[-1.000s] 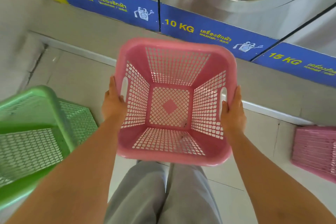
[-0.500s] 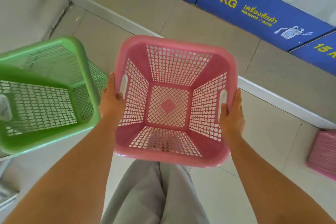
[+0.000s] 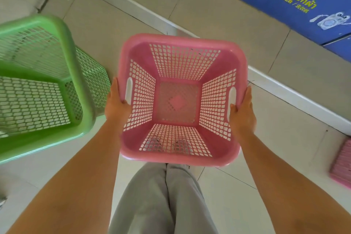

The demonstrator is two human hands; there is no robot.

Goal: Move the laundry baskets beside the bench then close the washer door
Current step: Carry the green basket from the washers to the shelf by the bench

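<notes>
The pink basket (image 3: 180, 99), apparently empty, is held above the floor: the left hand (image 3: 116, 104) and the right hand (image 3: 242, 112) grip its side rims. The green basket (image 3: 43, 85), empty too, stands left.

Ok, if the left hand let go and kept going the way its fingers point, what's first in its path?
Probably nothing but floor tiles. The left hand points along the pink basket toward the white ledge. The green basket sits off to its side, though depth is unclear.
</notes>
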